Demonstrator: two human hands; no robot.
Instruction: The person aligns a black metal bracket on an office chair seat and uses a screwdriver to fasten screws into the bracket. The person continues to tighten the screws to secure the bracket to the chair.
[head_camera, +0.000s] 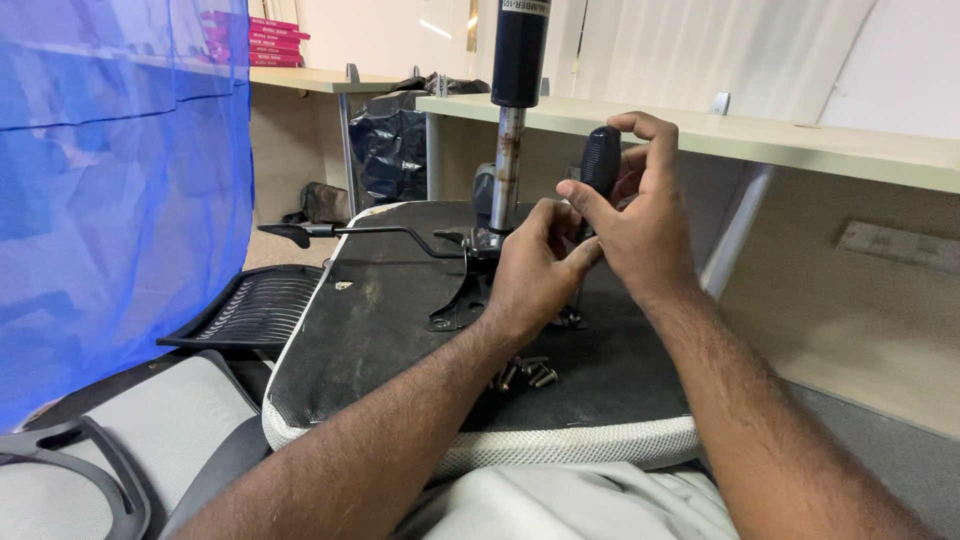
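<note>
An office chair seat (380, 330) lies upside down in front of me, its black underside up and a white mesh edge toward me. A gas lift cylinder (512, 120) stands upright from the metal mechanism plate (462, 300) at its middle. My right hand (640, 215) grips the black handle of a screwdriver (600, 160), held upright over the plate. My left hand (535, 265) pinches the screwdriver's shaft low down, near the plate. Several loose bolts (525, 373) lie on the seat underside just in front of my left wrist.
A black lever (350, 232) sticks out left from the mechanism. A black slatted chair part (250, 310) and a grey chair back (120, 440) lie at lower left. Blue mesh fabric (110, 180) hangs on the left. A desk edge (800, 145) runs behind; a black bag (390, 140) sits beneath another desk.
</note>
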